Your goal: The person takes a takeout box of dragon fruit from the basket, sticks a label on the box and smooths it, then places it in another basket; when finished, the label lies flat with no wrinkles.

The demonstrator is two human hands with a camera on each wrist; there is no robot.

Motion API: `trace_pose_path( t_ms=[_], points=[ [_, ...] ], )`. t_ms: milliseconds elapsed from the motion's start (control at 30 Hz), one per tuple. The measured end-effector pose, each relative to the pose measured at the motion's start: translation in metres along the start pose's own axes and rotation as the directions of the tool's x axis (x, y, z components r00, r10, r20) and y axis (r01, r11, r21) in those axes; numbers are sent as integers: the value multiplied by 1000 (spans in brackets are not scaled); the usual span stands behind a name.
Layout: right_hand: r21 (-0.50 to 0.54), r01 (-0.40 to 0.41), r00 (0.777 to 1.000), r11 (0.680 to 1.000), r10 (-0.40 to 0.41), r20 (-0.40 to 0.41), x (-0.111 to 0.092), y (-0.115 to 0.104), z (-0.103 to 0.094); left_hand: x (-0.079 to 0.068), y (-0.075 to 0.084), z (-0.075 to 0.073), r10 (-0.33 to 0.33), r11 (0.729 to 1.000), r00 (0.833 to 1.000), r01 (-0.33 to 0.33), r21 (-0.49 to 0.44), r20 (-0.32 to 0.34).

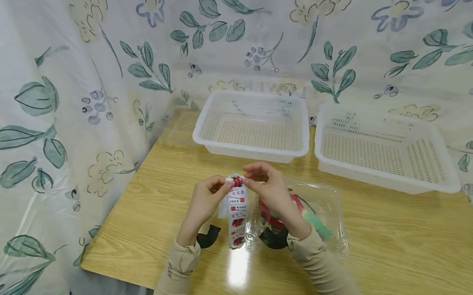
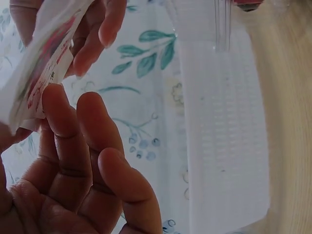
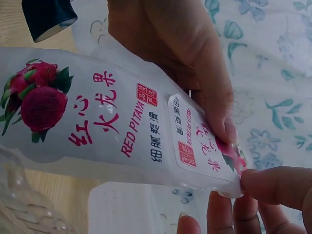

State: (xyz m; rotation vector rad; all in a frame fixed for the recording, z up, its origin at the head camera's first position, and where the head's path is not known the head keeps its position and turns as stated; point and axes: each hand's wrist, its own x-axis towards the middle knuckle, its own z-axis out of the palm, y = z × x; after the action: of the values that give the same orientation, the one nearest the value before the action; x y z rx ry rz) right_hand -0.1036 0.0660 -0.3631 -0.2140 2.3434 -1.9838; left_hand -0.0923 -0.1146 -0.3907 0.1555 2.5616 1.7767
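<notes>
A white strip of dragon fruit labels point(image 1: 237, 215) hangs toward me between my hands, its pink fruit pictures and red lettering reading "RED PITAYA" clear in the right wrist view. My left hand point(image 1: 203, 201) pinches its upper end, thumb on the printed face. At the opposite edge, my right hand point(image 1: 273, 187) pinches the same end between thumb and fingers, seen close up at the right thumb point(image 3: 278, 187). The top label point(image 3: 192, 134) lies bent over at that end. Several left fingers point(image 2: 100, 126) stay loosely bent beside the strip.
Below my right forearm sits a clear plastic box point(image 1: 335, 200) with red and green things inside, partly hidden. Two white perforated baskets, one at the back middle point(image 1: 256, 153) and one at the back right point(image 1: 388, 182), stand before a floral curtain point(image 1: 232, 55). A wooden table point(image 1: 145, 230) lies underneath.
</notes>
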Motion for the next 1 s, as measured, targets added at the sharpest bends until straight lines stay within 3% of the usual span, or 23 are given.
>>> trace_pose_path(
  t_ms=[167, 333, 600, 1000],
  points=[
    [1, -18, 1000, 1000, 18, -12, 1, 3, 2, 2, -2, 1, -7, 998, 1000, 9, -64, 18],
    [11, -33, 999, 999, 33, -19, 1, 3, 2, 2, -2, -4, 42, 989, 999, -38, -141, 27],
    [46, -53, 998, 998, 52, 22, -2, 1, 0, 6, -5, -6, 70, 998, 997, -70, 7, -40],
    [225, -77, 997, 971, 69, 45, -15, -6, -20, 22, -39, -27, -15, 997, 989, 26, 74, -149]
  ],
)
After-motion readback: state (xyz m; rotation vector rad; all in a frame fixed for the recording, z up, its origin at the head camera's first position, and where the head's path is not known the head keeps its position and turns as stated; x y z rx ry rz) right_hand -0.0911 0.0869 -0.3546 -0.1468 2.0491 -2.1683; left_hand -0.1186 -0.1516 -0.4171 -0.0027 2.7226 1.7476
